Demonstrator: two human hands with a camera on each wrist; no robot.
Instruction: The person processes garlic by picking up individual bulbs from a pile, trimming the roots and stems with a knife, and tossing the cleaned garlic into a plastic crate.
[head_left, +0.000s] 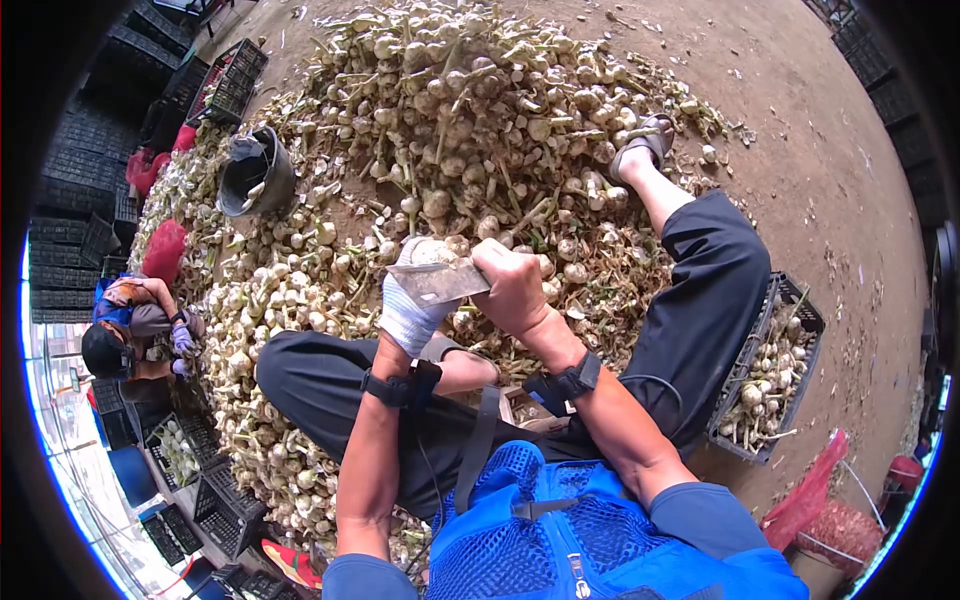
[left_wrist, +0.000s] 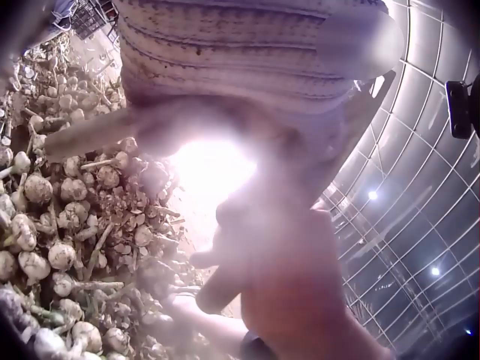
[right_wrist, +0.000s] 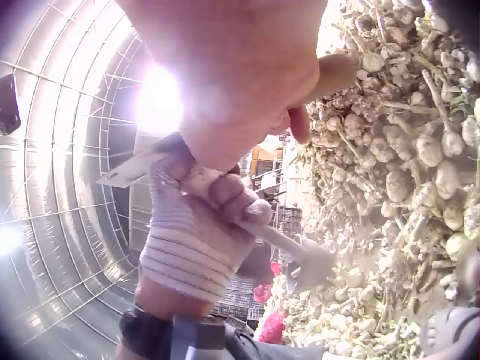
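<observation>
A striped white glove with bare fingertips covers my left hand (head_left: pixel 415 305), which grips a garlic bulb, largely hidden by the fingers. Its pale stalk (right_wrist: pixel 276 238) sticks out past the fingertips in the right wrist view. My bare right hand (head_left: pixel 515 288) curls round the handle (right_wrist: pixel 336 75) of a broad knife. The flat grey blade (head_left: pixel 435 284) lies across the gloved hand, close by the bulb, in the head view. Both hands meet above the lap, in front of a large garlic heap (head_left: pixel 450 130). Glare hides part of the left wrist view.
Trimmed bulbs (head_left: pixel 260 370) lie piled at the left. A dark bucket (head_left: pixel 275 190) stands beyond them. A black crate (head_left: pixel 720 440) of garlic sits by the right leg. Another person (head_left: pixel 140 320) crouches at far left near stacked crates (head_left: pixel 65 255) and red net bags (head_left: pixel 165 250).
</observation>
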